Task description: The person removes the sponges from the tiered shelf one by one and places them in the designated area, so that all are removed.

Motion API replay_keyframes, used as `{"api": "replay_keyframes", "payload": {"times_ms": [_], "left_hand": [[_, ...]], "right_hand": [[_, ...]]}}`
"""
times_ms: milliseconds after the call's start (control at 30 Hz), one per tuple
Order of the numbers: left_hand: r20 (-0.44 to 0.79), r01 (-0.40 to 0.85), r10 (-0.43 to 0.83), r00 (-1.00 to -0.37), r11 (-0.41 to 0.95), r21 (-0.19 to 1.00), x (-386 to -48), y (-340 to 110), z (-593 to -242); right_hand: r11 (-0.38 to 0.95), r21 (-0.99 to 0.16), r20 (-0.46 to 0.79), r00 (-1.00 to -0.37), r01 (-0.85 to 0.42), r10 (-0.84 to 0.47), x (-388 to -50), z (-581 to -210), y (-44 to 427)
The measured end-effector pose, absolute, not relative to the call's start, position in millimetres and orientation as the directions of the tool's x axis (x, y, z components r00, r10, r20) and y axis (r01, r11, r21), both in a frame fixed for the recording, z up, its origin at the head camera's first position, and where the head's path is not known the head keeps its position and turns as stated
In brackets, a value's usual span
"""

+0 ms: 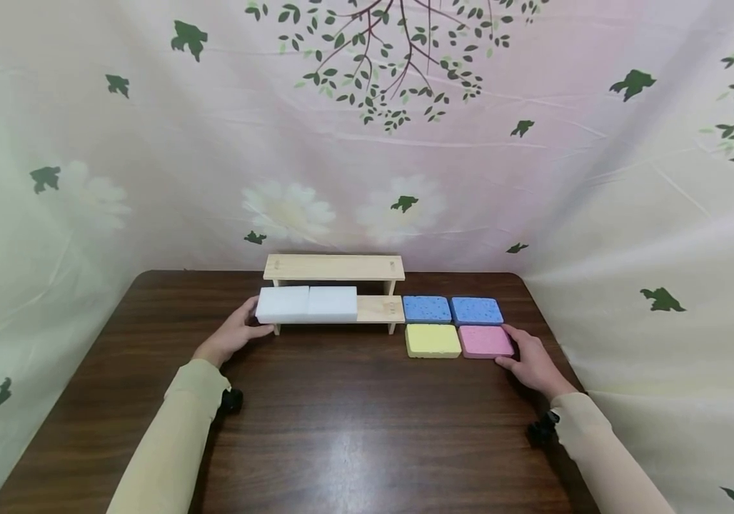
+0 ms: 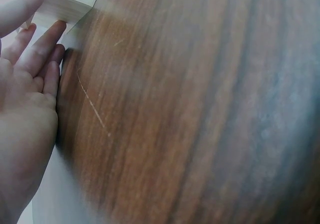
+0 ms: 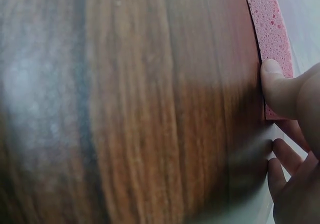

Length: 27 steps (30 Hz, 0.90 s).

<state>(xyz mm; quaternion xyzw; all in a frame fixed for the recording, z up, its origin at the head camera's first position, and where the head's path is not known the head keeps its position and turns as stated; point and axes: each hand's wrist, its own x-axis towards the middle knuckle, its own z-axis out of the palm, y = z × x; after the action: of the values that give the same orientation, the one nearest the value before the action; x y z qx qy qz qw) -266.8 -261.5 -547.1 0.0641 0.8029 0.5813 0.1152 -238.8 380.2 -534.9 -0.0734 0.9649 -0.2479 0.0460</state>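
My left hand holds the left end of a pale two-step wooden shelf, its thumb by the front edge. In the left wrist view its fingers reach the underside of the shelf. Two white sponge-like blocks lie side by side on the lower step, one close to that hand. At the right, my right hand grips the outer end of a pink sponge. The thumb presses the front side of the sponge in the right wrist view; its other fingers are partly hidden.
Left of the pink sponge lies a yellow sponge. Behind them are two blue sponges, beside the shelf's right end. The upper step stands bare at the back of the brown table. A printed cloth hangs around it.
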Motion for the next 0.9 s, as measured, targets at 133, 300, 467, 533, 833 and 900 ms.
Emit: {"api": "replay_keyframes", "payload": {"times_ms": [133, 300, 467, 533, 833, 900], "left_hand": [[-0.111, -0.034, 0.237, -0.965, 0.308, 0.951, -266.7, -261.1, -546.0], [-0.109, -0.03, 0.242, -0.964, 0.307, 0.951, -266.7, -260.8, -544.6], [-0.106, -0.022, 0.246, -0.964, 0.321, 0.947, -268.6, -261.3, -545.4], [-0.108, -0.024, 0.243, -0.964, 0.323, 0.946, -268.7, -261.5, -545.8], [-0.119, -0.037, 0.241, -0.963, 0.319, 0.947, -268.0, -262.0, -545.6], [-0.12, -0.04, 0.237, -0.964, 0.318, 0.947, -268.3, -262.2, -545.3]], "right_hand": [[0.866, -0.483, -0.043, -0.984, -0.133, -0.175, -237.1, -534.4, 380.4], [0.865, -0.482, -0.041, -0.982, -0.141, -0.183, -235.8, -533.7, 381.5], [0.865, -0.483, -0.038, -0.984, -0.132, -0.172, -234.0, -529.6, 382.2], [0.864, -0.485, -0.025, -0.985, -0.136, -0.17, -232.9, -526.7, 382.1], [0.865, -0.474, 0.034, -0.985, -0.163, -0.167, -232.1, -510.0, 369.0], [0.864, -0.477, 0.037, -0.985, -0.163, -0.166, -232.5, -504.6, 362.8]]}}
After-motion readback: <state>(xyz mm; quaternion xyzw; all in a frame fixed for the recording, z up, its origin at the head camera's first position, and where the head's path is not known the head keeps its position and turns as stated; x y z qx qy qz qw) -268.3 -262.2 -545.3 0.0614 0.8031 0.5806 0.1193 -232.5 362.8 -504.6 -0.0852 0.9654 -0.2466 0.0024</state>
